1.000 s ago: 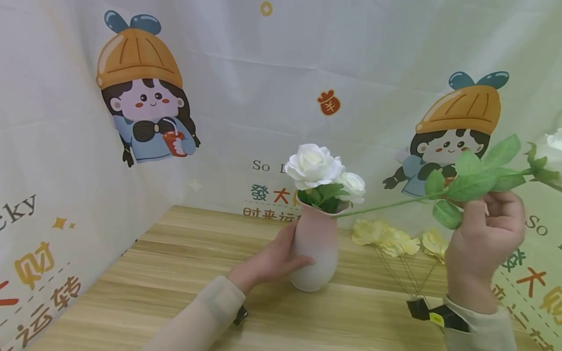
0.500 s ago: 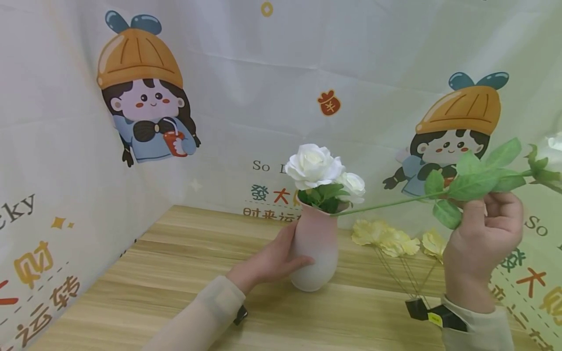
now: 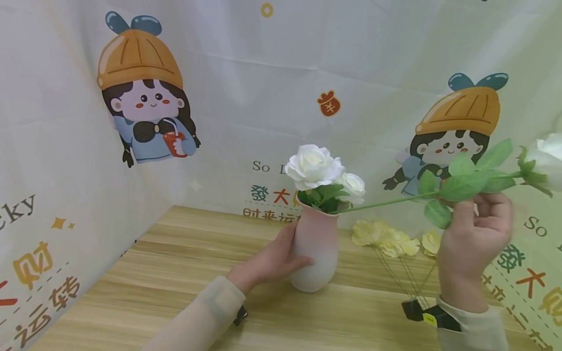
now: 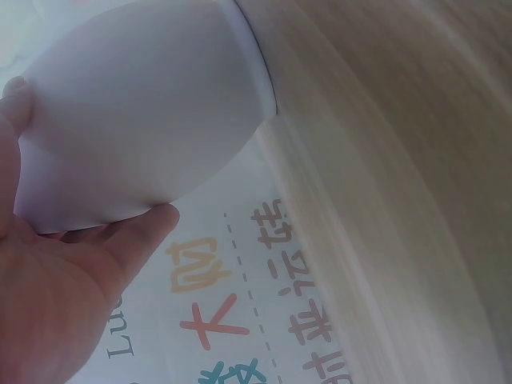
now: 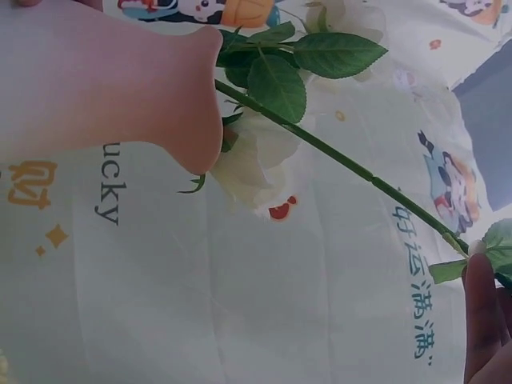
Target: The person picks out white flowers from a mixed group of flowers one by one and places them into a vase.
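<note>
A pink-to-white vase [image 3: 314, 248] stands upright on the table, with two white roses [image 3: 313, 166] in its mouth. My left hand [image 3: 274, 256] grips the vase's side, thumb across the front; the left wrist view shows the fingers wrapped along the vase's body [image 4: 144, 112]. My right hand [image 3: 476, 243] pinches the stem of another white rose [image 3: 546, 163] just below its leaves [image 3: 467, 185]. That rose lies nearly level, bloom to the right. In the right wrist view its green stem [image 5: 344, 164] runs to the vase's rim, its lower end hidden inside the mouth.
Several yellow flowers [image 3: 386, 238] on thin stems lie on the wooden table [image 3: 175, 278] right of the vase, partly behind the right forearm. A printed cloth backdrop [image 3: 246, 97] rises behind the table and at its sides. Black camera mounts sit at both wrists.
My right hand has moved slightly left with the rose, and the stem's end has gone from the vase's rim into its mouth. The left hand and vase have stayed in place.
</note>
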Tool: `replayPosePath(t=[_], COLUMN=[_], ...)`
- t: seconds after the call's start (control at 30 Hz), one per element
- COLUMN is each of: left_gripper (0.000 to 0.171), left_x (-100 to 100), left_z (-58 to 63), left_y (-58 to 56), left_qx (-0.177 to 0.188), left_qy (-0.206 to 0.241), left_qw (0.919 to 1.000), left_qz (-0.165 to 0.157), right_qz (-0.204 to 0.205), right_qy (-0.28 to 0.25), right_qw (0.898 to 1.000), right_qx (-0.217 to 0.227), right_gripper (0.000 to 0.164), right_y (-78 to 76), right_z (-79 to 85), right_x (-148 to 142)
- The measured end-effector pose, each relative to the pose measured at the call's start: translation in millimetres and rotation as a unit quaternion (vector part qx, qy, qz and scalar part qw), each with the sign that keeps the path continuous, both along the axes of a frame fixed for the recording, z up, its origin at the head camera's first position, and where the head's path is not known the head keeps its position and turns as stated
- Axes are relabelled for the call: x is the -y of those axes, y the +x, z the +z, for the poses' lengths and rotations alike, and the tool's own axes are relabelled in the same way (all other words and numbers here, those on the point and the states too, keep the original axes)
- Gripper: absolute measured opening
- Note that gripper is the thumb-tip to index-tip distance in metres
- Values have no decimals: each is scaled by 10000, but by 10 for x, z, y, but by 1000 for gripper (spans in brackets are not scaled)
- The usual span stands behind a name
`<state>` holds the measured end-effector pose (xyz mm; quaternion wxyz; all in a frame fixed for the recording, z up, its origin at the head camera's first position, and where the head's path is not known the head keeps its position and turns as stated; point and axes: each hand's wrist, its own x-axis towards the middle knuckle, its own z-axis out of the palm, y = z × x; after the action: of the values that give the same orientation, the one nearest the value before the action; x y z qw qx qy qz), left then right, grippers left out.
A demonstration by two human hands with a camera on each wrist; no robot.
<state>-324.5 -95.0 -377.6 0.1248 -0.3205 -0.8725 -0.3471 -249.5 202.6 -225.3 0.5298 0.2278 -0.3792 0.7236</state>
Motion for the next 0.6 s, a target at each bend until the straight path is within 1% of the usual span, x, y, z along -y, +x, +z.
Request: replayPosePath(t=[0.13,0.23,0.4,0.6], left_gripper=[101,101,101,101], left_x=[7,5,0,4], left_z=[7,9,1,-14], left_y=[11,15,7,-5], left_qx=[69,66,47,103], left_qy=[4,18,46,87], left_qw=[10000,10000,10000,9999], left_qz=[-5,-16,-5,-16], right_qz=[-51,-25,177,202], right_qy=[407,649,778,1046], right_qw=[9992,9979,9968,9939], right_qx=[-2,-67,-98,-284], right_gripper=[21,21,21,23], right_y=[36,6,-69,-25], right_z=[-10,-49,-113,-91], right_x=[71,93,132,257])
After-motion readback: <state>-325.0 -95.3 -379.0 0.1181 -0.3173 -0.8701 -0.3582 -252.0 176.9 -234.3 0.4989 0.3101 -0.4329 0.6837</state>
